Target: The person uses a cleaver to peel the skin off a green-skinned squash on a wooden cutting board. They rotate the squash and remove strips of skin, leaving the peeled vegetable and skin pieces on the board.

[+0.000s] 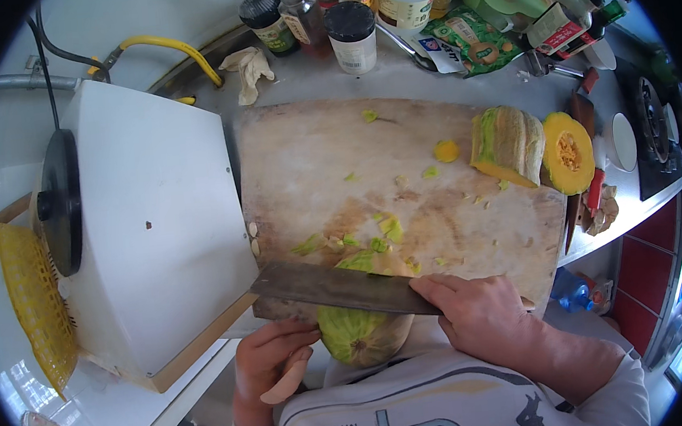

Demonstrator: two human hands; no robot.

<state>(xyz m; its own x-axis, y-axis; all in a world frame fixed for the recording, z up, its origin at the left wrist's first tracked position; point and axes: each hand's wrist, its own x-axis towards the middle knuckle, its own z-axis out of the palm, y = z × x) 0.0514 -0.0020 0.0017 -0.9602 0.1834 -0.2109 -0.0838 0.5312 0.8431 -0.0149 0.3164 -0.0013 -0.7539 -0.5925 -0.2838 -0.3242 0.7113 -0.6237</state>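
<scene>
My right hand [486,313] grips a wide-bladed cleaver [341,286], its blade lying across a green and tan squash piece [358,336] at the near edge of the wooden cutting board [311,148]. With its fingertips, my left hand [280,352] touches the squash's left side. Green peel scraps [391,228] are scattered on the board beyond the blade. At the board's right stand a striped squash chunk [508,146] and a cut squash piece [568,153] showing orange flesh and seeds. The cleaver hides part of the squash, and its handle is covered by my hand.
A white box-shaped appliance [166,228] borders the board's left side. Jars [351,35] and bottles line the back. Another knife with a red handle [596,190] and a white bowl [621,143] lie at the right. A yellow plastic basket [36,306] leans at far left.
</scene>
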